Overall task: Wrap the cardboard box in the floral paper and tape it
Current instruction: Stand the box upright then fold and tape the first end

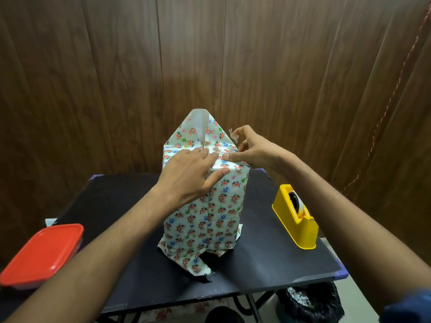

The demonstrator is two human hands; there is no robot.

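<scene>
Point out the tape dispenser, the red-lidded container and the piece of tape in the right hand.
tape dispenser (294, 217): head view, yellow side wall.
red-lidded container (42, 254): head view, middle of lid.
piece of tape (233, 135): head view, clear strip at the right hand's (254, 150) fingers.

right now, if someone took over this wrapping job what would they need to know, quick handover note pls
Left hand: flat on the top of the wrapped box, pressing the folded floral paper down.
Right hand: a piece of clear tape stuck to its fingers, thumb on the top fold.
Box stands upright mid table; yellow tape dispenser to its right.
Done: paper wrapped round the sides, near top folds down.
Left: fold and tape the far flap standing up, then close the loose bottom paper.
</scene>
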